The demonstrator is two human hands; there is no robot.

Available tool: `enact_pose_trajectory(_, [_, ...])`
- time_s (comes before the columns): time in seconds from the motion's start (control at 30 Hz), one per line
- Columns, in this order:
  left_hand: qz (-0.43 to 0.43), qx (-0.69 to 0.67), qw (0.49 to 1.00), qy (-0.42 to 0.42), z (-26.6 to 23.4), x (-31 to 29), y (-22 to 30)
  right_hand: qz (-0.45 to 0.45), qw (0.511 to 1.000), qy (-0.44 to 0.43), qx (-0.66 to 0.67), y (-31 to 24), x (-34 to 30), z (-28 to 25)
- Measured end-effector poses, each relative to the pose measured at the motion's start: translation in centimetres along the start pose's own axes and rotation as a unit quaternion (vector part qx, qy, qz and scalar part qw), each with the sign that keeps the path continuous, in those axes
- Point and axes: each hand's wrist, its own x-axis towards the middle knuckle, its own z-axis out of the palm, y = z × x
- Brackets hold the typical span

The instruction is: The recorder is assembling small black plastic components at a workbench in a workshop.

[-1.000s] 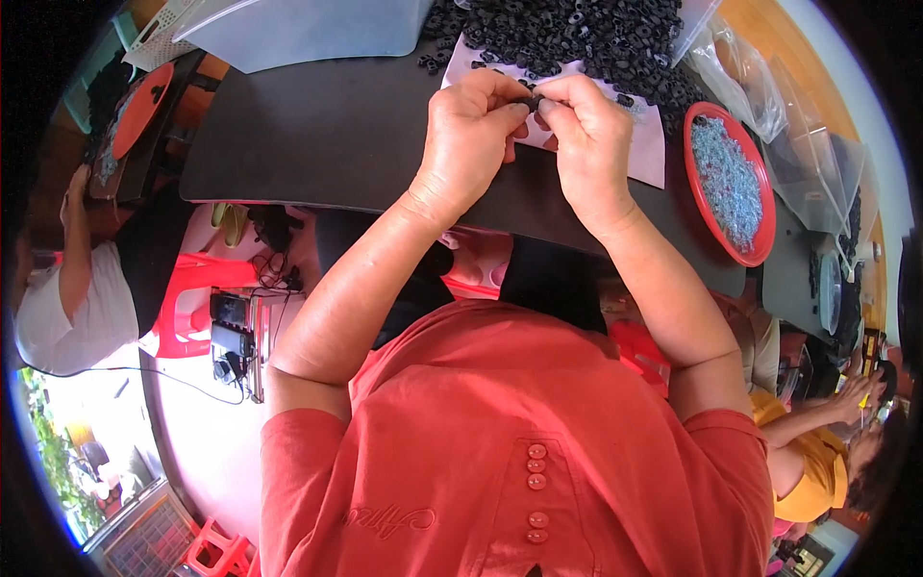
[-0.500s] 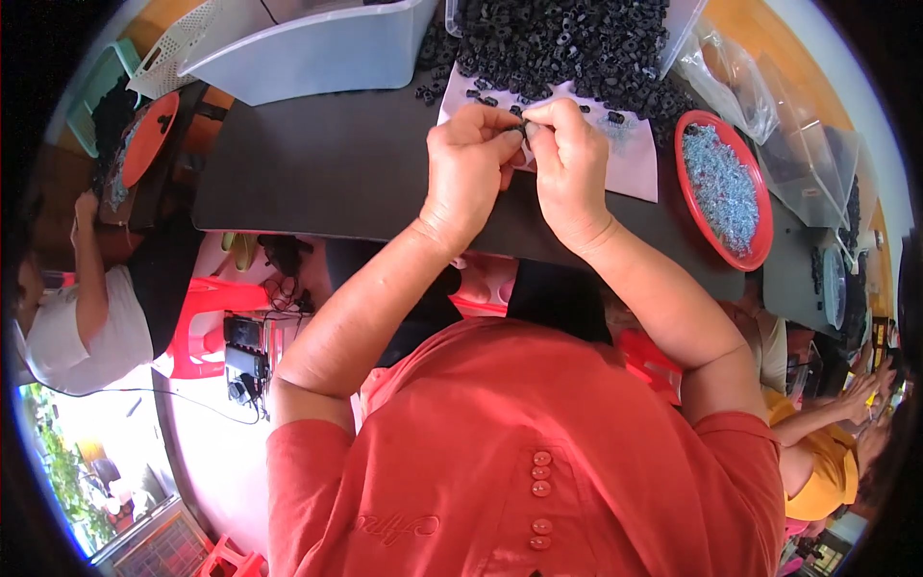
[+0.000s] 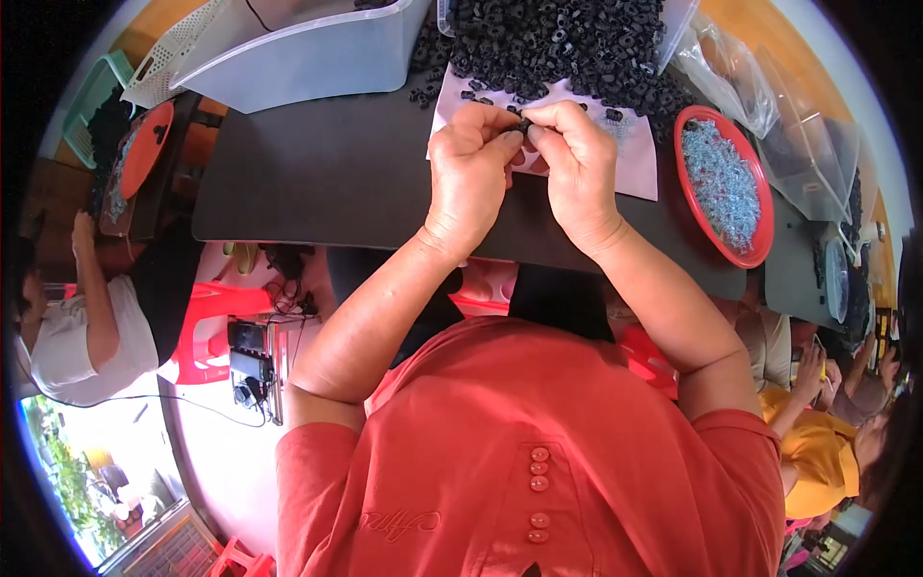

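Note:
My left hand (image 3: 468,178) and my right hand (image 3: 584,173) meet over the near part of a pale pink sheet (image 3: 635,176). Thumbs and forefingers of both pinch a small black plastic part (image 3: 522,126), mostly covered by the fingertips. Whether a second tiny piece sits between the fingers I cannot tell. Just beyond, a big heap of similar black plastic parts (image 3: 567,53) spills from a clear bin onto the sheet. A few loose ones lie close to my fingers. Some small clear bits (image 3: 630,130) lie on the sheet, to the right of my right hand.
At right stands a red bowl (image 3: 764,226) of small clear bluish pieces. A translucent tub (image 3: 308,72) occupies the far left of the dark table (image 3: 298,173). Clear plastic bags (image 3: 735,82) lie at far right. Other people work at both sides.
My right hand has shifted slightly right and its fingers have turned a little around the black part. Both hands still pinch it.

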Motion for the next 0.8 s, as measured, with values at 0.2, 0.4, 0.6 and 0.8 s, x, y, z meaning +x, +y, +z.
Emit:
enact_pose_trajectory(0.2, [-0.031, 0.018, 0.999, -0.001, -0.1, -0.1, 0.3, -0.041, 0.999, 0.002, -0.022, 0.5, -0.1, 0.2])
enact_pose_trajectory(0.4, [-0.044, -0.018, 0.999, 0.01, 0.0, -0.1, 0.2, 0.054, 0.998, -0.017, 0.036, 0.6, -0.3, 0.1])
enact_pose_trajectory(0.6, [-0.052, -0.025, 0.998, 0.011, 0.0, 0.0, 0.4, 0.058, 0.997, -0.014, 0.042, 0.4, -0.1, 0.1])
enact_pose_trajectory(0.8, [-0.045, -0.027, 0.999, 0.013, 0.0, 0.1, -0.1, 0.024, 1.0, -0.009, 0.008, 1.1, -0.2, 0.5])
